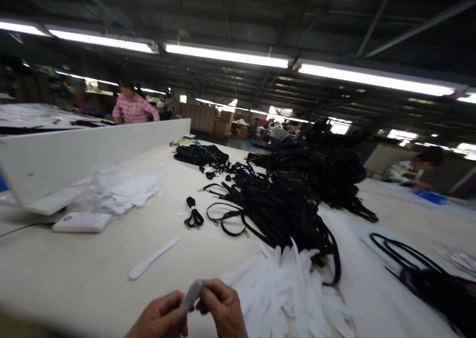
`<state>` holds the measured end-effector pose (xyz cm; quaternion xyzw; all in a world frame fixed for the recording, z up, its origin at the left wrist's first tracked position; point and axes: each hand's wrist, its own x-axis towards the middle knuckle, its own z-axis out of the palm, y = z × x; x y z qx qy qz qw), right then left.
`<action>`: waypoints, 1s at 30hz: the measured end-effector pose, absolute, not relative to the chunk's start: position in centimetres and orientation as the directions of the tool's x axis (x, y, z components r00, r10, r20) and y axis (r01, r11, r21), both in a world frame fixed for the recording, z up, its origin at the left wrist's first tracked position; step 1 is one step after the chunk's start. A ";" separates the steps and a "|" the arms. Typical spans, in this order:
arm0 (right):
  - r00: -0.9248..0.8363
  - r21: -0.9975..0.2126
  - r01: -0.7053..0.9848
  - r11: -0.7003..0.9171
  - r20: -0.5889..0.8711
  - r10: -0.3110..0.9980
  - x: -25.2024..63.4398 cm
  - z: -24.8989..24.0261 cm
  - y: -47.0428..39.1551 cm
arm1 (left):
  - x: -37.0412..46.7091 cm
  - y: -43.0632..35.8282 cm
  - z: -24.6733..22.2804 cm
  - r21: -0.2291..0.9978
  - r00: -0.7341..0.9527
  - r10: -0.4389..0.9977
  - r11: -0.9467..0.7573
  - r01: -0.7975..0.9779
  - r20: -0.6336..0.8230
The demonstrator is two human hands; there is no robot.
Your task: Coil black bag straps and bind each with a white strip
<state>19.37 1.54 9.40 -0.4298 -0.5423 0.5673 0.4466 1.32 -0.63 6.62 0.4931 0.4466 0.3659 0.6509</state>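
Low in the view, my left hand [163, 318] and my right hand [222, 305] pinch a white strip [193, 292] between them; it bends upward in the middle and its lower part is hidden by my fingers. Just beyond my hands, another white strip [153, 258] with one rounded, wider end lies flat on the table. A loose heap of similar white strips [286, 288] spreads to the right of my right hand. Farther off lies a bundled black strap [193, 214] with a white band round its middle and metal clips.
A pile of black straps and bags [282, 204] covers the table's middle. At left are a white box with a cable [82, 222], clear bags of white pieces [124, 191] and a low white partition [104, 147]. Black cords [412, 258] lie at right. People work beyond the partition and at far right.
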 end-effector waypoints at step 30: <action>-0.046 -0.987 -0.139 -0.085 -0.080 0.996 19.0 8.8 -0.3 | 1.7 -2.4 5.5 0.931 0.277 0.906 0.355 -0.088 -0.319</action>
